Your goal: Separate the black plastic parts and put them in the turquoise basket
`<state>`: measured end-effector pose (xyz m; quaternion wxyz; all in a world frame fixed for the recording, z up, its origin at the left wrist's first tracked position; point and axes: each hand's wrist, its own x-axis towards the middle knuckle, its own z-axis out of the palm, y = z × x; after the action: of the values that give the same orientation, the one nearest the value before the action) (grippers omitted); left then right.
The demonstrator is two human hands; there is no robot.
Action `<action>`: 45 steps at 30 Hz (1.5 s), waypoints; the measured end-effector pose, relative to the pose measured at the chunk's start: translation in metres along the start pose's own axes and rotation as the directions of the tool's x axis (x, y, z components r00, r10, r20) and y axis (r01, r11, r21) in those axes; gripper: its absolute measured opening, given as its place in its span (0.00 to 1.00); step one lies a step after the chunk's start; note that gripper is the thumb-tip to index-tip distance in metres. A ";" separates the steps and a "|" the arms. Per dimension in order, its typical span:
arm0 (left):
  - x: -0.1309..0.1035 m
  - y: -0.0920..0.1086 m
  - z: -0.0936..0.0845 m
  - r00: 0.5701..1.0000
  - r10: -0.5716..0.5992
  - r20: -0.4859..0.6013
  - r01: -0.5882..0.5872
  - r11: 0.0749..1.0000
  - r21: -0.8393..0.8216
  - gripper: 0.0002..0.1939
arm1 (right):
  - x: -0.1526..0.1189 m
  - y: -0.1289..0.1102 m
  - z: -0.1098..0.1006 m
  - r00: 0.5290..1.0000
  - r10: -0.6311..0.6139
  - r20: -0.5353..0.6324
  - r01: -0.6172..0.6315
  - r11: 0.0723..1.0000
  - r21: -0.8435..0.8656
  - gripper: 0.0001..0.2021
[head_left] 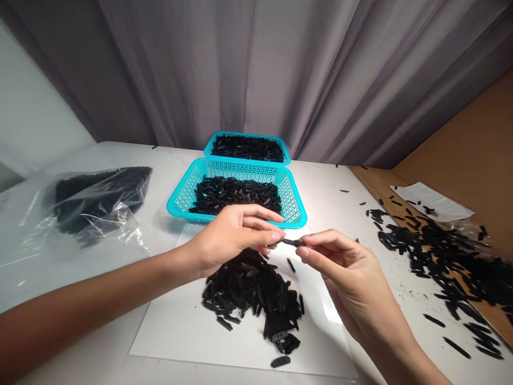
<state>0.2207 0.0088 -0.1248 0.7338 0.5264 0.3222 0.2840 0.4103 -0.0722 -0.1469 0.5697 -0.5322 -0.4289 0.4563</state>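
Observation:
My left hand [236, 235] and my right hand [340, 262] meet above a white sheet [172, 326]. Between them is a thin, slim black piece [292, 242]; my right thumb and fingers pinch one end of it. My left fingertips close on its other end, or on a second small black piece touching it; I cannot tell which. Below my hands lies a pile of similar flat black pieces [252, 289], some with small holes. Just behind my left hand stands a turquoise basket [298, 206] partly filled with such pieces.
A second turquoise basket [287, 152] full of black pieces stands behind the first. At left lies a clear plastic bag [132, 214] with black contents. Scattered black pieces [433, 246] cover the right side, near a white paper [441, 200]. A grey curtain [260, 69] hangs behind.

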 end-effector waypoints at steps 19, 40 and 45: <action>-0.004 0.004 -0.001 0.996 -0.006 0.093 0.007 1.000 -0.014 0.13 | 0.000 -0.005 0.001 0.995 -0.095 0.036 0.099 0.988 -0.115 0.03; -0.003 0.005 0.003 0.978 0.204 -0.054 -0.186 0.955 0.231 0.09 | -0.004 -0.005 0.000 0.989 -0.139 -0.051 0.129 0.979 -0.156 0.04; -0.004 0.004 0.003 0.977 0.205 -0.065 -0.186 0.956 0.225 0.09 | -0.003 -0.005 0.000 0.997 -0.062 -0.036 0.058 0.992 -0.110 0.06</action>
<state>0.2201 0.0057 -0.1196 0.6253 0.6198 0.3294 0.3410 0.4100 -0.0747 -0.1418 0.5615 -0.5582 -0.4577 0.4045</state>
